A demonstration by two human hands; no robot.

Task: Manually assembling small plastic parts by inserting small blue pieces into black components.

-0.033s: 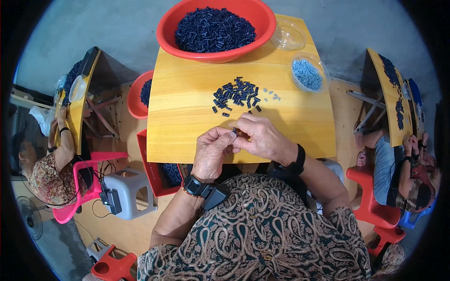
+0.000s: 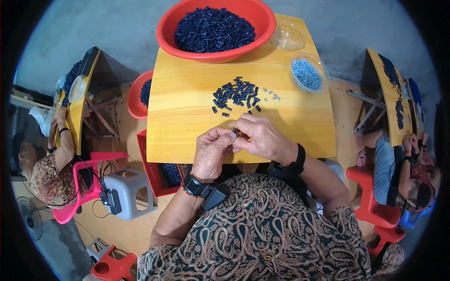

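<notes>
Right now, both hands meet over the near edge of the yellow wooden tabletop, pinching one small dark plastic piece between them.

Left hand has its fingers curled in, thumb and forefinger nipped on the piece; right hand closes its fingertips on the same piece from the other side, the two hands touching. Just beyond them lies a loose heap of small dark plastic pieces, with a few pale blue bits beside it. Further back sits a big red plastic basin full of dark pieces, and a clear bowl of pale blue bits to the right.
</notes>
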